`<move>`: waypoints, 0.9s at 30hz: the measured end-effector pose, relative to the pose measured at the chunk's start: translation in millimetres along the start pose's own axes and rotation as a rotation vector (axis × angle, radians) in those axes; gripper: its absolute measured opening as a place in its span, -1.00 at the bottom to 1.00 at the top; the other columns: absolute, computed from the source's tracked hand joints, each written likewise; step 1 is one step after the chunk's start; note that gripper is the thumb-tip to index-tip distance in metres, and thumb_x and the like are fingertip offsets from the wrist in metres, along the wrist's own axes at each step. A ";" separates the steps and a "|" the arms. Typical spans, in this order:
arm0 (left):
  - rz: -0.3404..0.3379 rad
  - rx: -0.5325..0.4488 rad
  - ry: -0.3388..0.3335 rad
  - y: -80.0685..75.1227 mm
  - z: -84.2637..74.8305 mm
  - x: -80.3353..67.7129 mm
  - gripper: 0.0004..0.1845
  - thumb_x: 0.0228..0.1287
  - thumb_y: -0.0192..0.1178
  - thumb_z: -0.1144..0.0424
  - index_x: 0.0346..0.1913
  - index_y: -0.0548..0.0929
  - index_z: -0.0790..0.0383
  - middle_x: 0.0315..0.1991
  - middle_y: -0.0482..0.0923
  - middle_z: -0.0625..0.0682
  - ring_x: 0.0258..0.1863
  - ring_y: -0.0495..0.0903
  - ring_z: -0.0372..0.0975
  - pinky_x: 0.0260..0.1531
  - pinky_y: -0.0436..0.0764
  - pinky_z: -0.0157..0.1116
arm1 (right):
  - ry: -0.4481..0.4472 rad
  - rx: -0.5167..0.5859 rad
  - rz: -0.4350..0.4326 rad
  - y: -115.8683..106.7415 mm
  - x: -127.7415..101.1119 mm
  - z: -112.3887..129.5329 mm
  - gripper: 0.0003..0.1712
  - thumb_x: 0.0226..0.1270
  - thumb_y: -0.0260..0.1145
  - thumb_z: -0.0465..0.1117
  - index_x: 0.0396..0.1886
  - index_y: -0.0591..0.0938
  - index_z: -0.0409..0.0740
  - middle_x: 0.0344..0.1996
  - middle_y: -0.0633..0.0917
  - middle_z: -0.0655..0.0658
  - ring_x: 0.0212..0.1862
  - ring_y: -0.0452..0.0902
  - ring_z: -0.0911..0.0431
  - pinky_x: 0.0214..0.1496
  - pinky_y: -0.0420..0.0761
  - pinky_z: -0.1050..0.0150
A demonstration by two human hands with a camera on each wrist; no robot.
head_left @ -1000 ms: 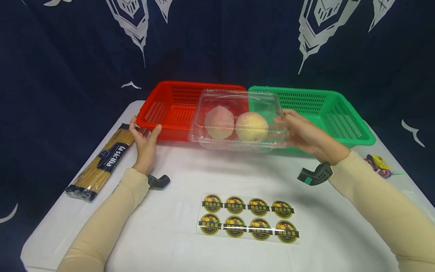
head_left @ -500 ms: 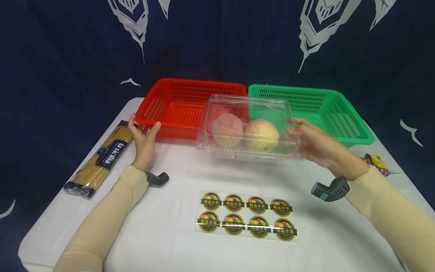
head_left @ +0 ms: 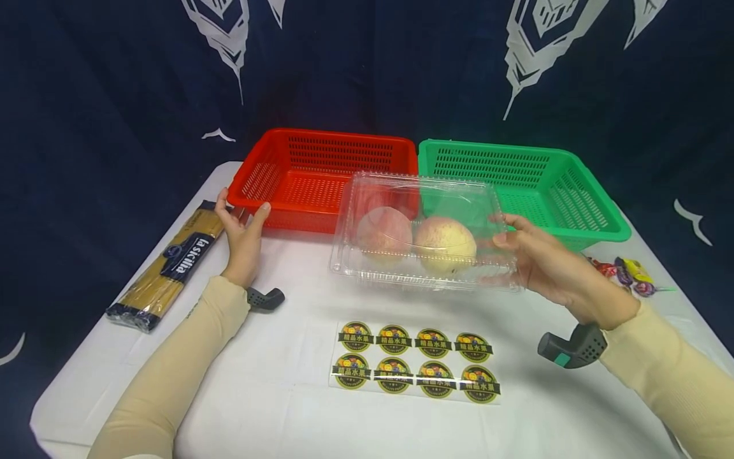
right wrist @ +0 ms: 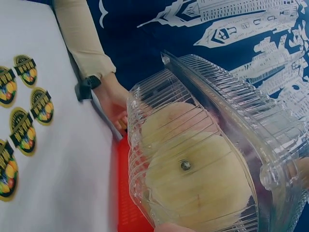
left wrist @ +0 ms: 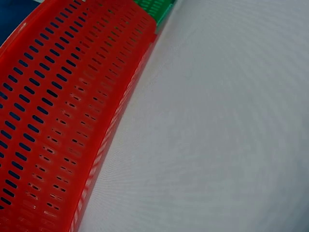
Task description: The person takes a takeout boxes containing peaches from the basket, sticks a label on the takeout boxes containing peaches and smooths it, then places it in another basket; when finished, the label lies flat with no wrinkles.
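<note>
Clear box (head_left: 424, 236), two peaches (head_left: 444, 239) inside: held off the table by its right end in right hand (head_left: 539, 261). Has moved down and toward 6 o'clock, from over the red basket (head_left: 321, 178) and green basket (head_left: 516, 185) to nearer the sticker sheet (head_left: 415, 360). Left hand (head_left: 243, 233): unmoved, spread, touching red basket's corner.

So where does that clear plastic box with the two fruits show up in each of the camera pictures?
Head view: the clear box is in the middle, held at its right end by the right hand, in front of the red basket.
Left wrist view: not in it; only the red basket's wall and the table.
Right wrist view: it fills the right half, seen end-on.
Shared landmark: the red basket, also at the bottom of the right wrist view.
</note>
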State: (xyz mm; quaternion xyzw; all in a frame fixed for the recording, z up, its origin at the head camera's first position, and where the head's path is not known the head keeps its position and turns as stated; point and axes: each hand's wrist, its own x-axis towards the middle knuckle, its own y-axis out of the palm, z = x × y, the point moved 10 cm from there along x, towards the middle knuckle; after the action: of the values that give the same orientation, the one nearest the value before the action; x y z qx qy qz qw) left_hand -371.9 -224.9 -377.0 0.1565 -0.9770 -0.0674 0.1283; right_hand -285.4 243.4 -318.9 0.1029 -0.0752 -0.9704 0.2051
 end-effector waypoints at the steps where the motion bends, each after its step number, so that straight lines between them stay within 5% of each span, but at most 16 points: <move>1: -0.003 -0.001 0.001 -0.2 0.0 0.1 -0.04 0.56 0.28 0.17 0.70 -0.18 -0.13 0.68 -0.02 0.01 0.64 0.03 -0.16 0.57 0.26 -0.36 | 0.002 0.003 0.001 0.4 -1.5 -1.7 -0.45 0.66 0.08 -0.28 0.49 0.17 0.09 0.25 0.57 -0.09 0.17 0.74 0.04 0.08 0.81 -0.12; 13: -0.007 -0.012 -0.020 0.8 1.7 0.0 -0.03 0.56 0.27 0.21 0.70 -0.20 -0.16 0.66 0.01 0.04 0.62 0.05 -0.17 0.54 0.31 -0.39 | 0.037 0.026 0.069 8.0 -12.2 -33.2 -0.43 0.48 0.02 -0.37 0.35 0.07 0.01 0.18 0.66 -0.05 0.13 0.76 -0.01 0.05 0.81 -0.14; 27: -0.005 -0.012 -0.026 1.6 0.9 -0.7 -0.02 0.56 0.27 0.21 0.70 -0.21 -0.15 0.68 -0.03 0.01 0.63 0.03 -0.18 0.54 0.30 -0.39 | 0.032 0.072 0.129 14.1 -12.3 -68.2 -0.63 0.49 -0.04 -0.39 0.17 0.24 0.05 0.15 0.71 -0.02 0.12 0.76 0.01 0.06 0.81 -0.10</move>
State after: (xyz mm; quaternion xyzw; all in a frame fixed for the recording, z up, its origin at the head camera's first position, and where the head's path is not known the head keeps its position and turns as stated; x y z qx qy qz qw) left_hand -372.0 -223.1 -377.8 0.1572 -0.9778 -0.0754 0.1164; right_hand -253.3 228.7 -380.2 0.1208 -0.1133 -0.9501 0.2644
